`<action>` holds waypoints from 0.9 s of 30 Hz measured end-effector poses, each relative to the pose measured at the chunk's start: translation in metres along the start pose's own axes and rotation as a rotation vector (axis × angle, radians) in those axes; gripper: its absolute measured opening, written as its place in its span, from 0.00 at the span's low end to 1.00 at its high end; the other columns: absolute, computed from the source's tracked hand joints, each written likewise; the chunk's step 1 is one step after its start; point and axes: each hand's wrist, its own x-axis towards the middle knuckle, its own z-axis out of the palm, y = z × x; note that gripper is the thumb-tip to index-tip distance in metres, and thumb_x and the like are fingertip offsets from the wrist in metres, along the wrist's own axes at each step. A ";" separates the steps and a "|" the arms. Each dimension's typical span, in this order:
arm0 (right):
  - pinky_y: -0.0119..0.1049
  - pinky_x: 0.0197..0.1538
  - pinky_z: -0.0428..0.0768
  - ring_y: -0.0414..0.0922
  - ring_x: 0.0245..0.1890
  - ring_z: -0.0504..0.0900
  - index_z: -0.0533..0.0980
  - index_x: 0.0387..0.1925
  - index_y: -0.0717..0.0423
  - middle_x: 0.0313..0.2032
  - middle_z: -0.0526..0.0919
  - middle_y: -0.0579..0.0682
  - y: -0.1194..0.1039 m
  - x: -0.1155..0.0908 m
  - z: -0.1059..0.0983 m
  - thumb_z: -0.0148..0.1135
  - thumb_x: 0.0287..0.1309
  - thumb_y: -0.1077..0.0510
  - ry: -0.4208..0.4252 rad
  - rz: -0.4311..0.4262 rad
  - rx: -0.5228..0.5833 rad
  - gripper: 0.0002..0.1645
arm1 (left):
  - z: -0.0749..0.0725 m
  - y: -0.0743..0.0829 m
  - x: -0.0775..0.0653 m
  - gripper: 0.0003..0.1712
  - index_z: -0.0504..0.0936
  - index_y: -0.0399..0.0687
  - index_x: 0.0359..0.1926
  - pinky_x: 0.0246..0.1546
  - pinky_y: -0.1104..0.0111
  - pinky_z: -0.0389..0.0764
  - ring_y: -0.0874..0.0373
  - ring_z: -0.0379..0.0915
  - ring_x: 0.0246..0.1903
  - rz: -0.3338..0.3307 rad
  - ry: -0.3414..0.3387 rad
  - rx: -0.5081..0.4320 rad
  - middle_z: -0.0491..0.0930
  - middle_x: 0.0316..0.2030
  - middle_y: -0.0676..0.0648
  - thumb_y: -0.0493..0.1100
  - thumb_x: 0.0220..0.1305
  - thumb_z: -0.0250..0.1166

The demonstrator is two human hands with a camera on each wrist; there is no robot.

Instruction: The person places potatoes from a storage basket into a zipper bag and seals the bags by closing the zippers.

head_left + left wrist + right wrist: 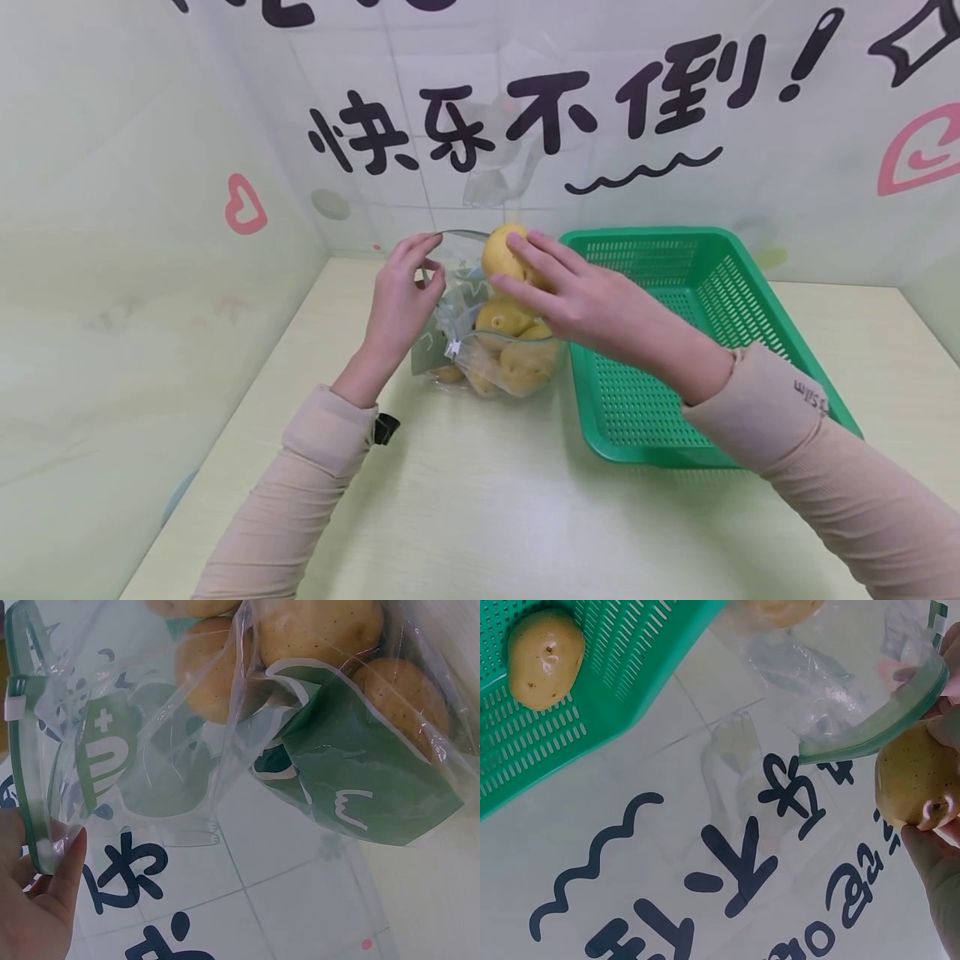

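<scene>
My left hand (pixel 396 300) pinches the zip rim of a clear plastic zip bag (pixel 169 750) printed with green shapes. A white slider (pixel 14 709) sits on that green zip. Several potatoes (pixel 525 367) lie inside the bag, which rests on the table with its mouth spread. My right hand (pixel 588 300) grips another potato (pixel 915 776) between thumb and fingers, right at the bag's mouth. In the head view this potato is above the ones in the bag. In the right wrist view it overlaps the green zip edge.
A green plastic basket (pixel 607 437) with slotted sides stands to the right of the bag, partly under my right forearm. One potato (pixel 546 660) lies in it, hidden in the head view. Behind the table (pixel 465 500) hangs a white printed sheet (pixel 247 92).
</scene>
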 end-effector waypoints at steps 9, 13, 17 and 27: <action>0.32 0.21 0.78 0.57 0.64 0.71 0.73 0.61 0.48 0.63 0.72 0.60 -0.001 0.000 0.003 0.71 0.46 0.68 -0.023 -0.015 -0.026 0.38 | 0.001 0.000 0.001 0.22 0.75 0.32 0.58 0.32 0.72 0.79 0.48 0.80 0.43 0.009 0.008 0.006 0.74 0.57 0.37 0.28 0.60 0.56; 0.30 0.19 0.74 0.55 0.65 0.71 0.73 0.62 0.46 0.64 0.72 0.59 -0.002 0.000 0.003 0.72 0.46 0.67 -0.039 -0.011 -0.040 0.39 | 0.001 0.000 0.000 0.23 0.75 0.32 0.58 0.32 0.72 0.79 0.48 0.80 0.43 0.008 0.009 0.004 0.74 0.57 0.37 0.27 0.60 0.56; 0.29 0.19 0.74 0.55 0.65 0.71 0.72 0.62 0.45 0.64 0.72 0.58 -0.003 0.000 0.003 0.72 0.46 0.66 -0.050 -0.012 -0.045 0.40 | 0.001 -0.001 0.000 0.22 0.75 0.32 0.58 0.33 0.71 0.79 0.49 0.80 0.43 0.009 0.009 0.006 0.74 0.58 0.37 0.27 0.61 0.56; 0.29 0.18 0.73 0.54 0.66 0.69 0.70 0.64 0.43 0.66 0.70 0.57 -0.003 0.000 0.002 0.71 0.48 0.66 -0.088 -0.004 -0.045 0.41 | 0.001 -0.001 0.000 0.23 0.75 0.32 0.58 0.33 0.71 0.80 0.48 0.80 0.44 0.002 0.007 -0.001 0.74 0.58 0.37 0.27 0.60 0.57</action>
